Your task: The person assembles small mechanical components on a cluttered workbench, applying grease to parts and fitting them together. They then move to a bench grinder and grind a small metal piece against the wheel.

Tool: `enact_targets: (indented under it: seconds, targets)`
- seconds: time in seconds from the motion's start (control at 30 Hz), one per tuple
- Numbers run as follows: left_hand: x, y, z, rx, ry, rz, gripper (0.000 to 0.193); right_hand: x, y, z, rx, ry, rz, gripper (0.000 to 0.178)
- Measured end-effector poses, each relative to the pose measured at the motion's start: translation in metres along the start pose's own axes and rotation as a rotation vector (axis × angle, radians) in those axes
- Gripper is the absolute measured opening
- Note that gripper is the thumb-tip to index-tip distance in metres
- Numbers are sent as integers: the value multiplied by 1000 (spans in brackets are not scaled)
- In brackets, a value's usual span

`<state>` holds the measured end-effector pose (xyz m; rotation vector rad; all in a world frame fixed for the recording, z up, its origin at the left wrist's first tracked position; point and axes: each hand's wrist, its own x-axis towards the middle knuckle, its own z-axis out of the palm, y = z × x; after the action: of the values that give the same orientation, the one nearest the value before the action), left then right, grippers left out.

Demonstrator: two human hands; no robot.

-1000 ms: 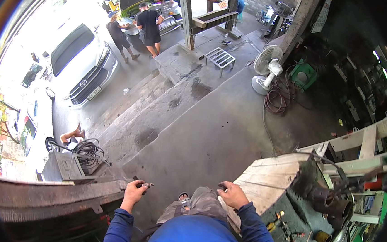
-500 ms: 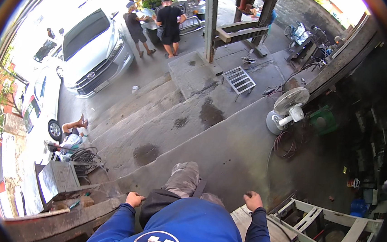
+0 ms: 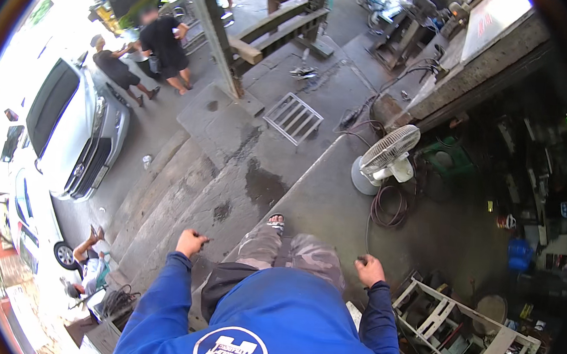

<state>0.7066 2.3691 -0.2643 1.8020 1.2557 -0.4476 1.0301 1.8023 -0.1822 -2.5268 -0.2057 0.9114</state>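
My left hand (image 3: 191, 243) hangs in the air in front of my left thigh, its fingers curled together with dark tips. On the other side, my right hand (image 3: 371, 270) is out beside my right thigh with its fingers curled too. Whether either hand holds something small, I cannot make out. Neither hand touches anything around it. Below me a sandalled foot (image 3: 276, 222) stands near the edge of a concrete step. The right hand is nearest to a pale metal frame (image 3: 442, 313) on the floor.
A standing fan (image 3: 389, 152) with a coiled hose (image 3: 387, 215) is ahead right. A slatted metal stand (image 3: 293, 118) is on the concrete beside a steel post (image 3: 215, 35). Concrete steps (image 3: 162, 191) descend left toward a silver car (image 3: 77, 131). Two people (image 3: 164, 44) stand beyond; another person (image 3: 90, 265) sits lower left.
My view has swung right, so the car, post and fan sit further left. A sandalled foot has come into sight. My left hand is further forward; both hands stay curled.
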Motion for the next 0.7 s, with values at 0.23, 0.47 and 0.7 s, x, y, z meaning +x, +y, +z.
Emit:
enact_targets:
  seconds: [0.23, 0.47, 0.7]
  targets:
    - [117, 230, -55, -68, 91, 165, 33, 138, -87, -87, -23, 63, -115, 40]
    - [175, 304, -7, 77, 190, 77, 39, 341, -151, -147, -165, -8, -405, 36]
    - [220, 254, 59, -146, 174, -172, 34, 506, -211, -215, -43, 33, -346, 37]
